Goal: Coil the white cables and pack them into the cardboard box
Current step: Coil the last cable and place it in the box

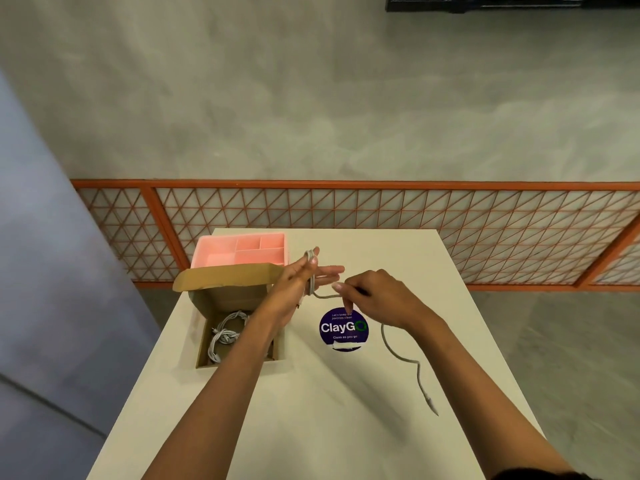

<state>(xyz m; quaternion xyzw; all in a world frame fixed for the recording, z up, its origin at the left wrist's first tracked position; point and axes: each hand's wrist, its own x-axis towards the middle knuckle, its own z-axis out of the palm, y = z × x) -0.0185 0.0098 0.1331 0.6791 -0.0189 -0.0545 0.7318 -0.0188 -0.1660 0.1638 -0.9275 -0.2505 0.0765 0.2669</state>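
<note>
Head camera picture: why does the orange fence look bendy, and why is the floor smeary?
Head view: the wide lens bows the orange lattice railing and splays the white table edges; the grey floor at right looks smeared; the thin white cable looks sharp.

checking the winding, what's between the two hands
A short slack stretch of white cable, running from the loops round the left hand to the pinch of the right hand; head view.
</note>
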